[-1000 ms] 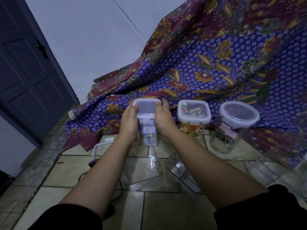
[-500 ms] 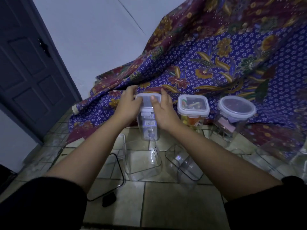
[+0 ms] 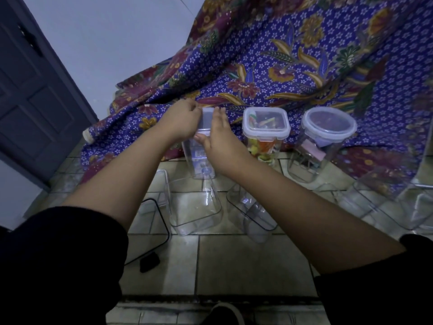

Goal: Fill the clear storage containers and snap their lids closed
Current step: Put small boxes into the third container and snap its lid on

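Two bare hands close on the lid (image 3: 207, 118) of a tall clear storage container (image 3: 199, 158) that stands on the tiled floor (image 3: 246, 261), at the edge of a patterned batik cloth (image 3: 304, 66). The left hand (image 3: 181, 121) grips the lid's edge at 9 o'clock; the right hand (image 3: 220, 141) covers the 3 o'clock side, thumb pressed against the near flap, fingers laid over the top. Each grip is clamped on the lid, most likely to press its locking flaps down against the rim while the container is braced from both sides. Whether any flap has clicked home cannot be told from this angle.

Small items, pale with a blue patch, show dimly through the container's see-through wall. At its 3 o'clock stand a square lidded container (image 3: 266, 132) holding colourful pieces and, beyond, a round-lidded container (image 3: 328, 137) with darker contents, both apparently already sealed. Toward 6 o'clock, nearer the camera, an empty clear container (image 3: 194, 207) and another open container (image 3: 253, 207) appear unfilled; more clear plastic lies at far right, its shape unclear in the dim light.
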